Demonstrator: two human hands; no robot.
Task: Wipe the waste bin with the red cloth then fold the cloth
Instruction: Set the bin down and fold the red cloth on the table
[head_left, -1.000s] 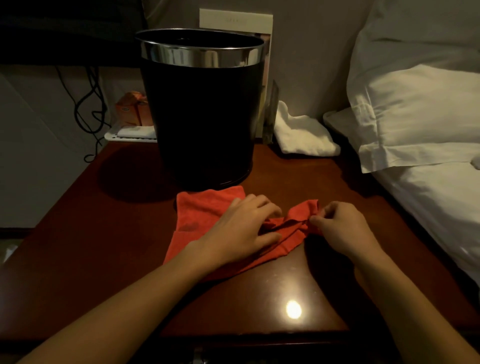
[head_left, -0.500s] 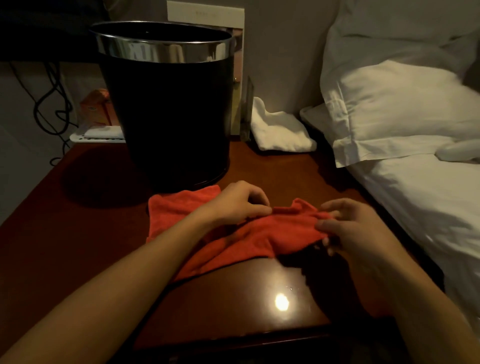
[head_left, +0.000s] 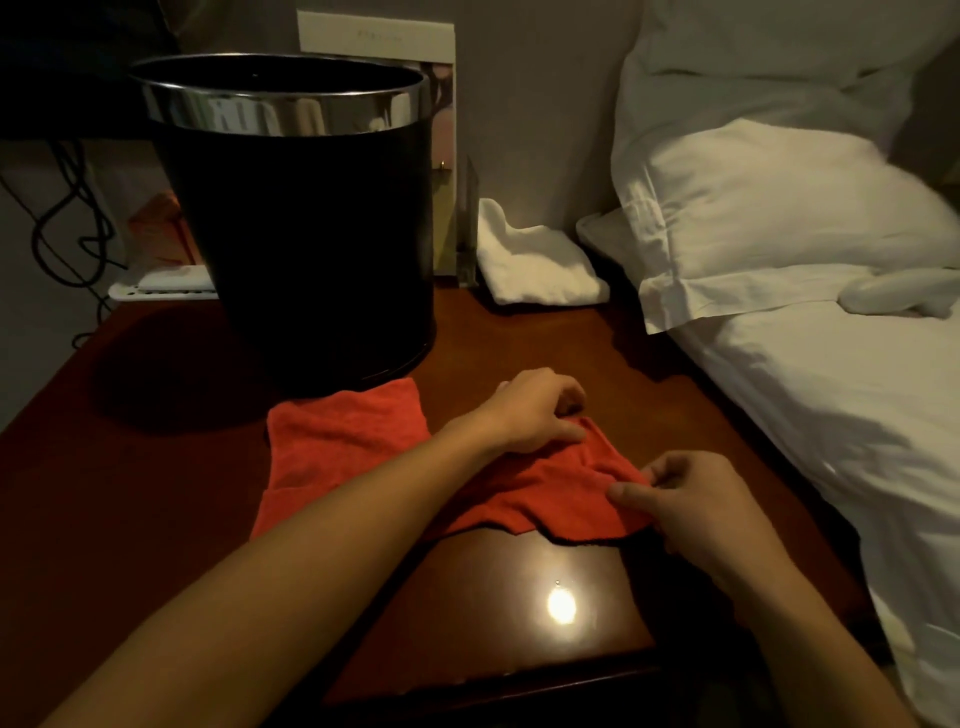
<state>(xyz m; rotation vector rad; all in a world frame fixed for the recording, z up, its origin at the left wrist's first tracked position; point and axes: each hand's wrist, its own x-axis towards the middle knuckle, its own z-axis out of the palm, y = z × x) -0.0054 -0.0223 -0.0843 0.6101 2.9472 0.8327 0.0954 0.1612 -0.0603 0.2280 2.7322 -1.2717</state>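
Your L hand (head_left: 535, 410) & R hand (head_left: 691, 499) both pinch red cloth (head_left: 353, 441) right edge; bulk lies leftward, before waste bin (head_left: 306, 234).

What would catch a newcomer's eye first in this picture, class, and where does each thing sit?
The red cloth stands out first, lying rumpled on the dark wooden table, with the left hand pinching its far edge and the right hand pinching its right corner. Just behind it stands the black waste bin with a shiny metal rim. A bright light reflection glares on the table's near edge.
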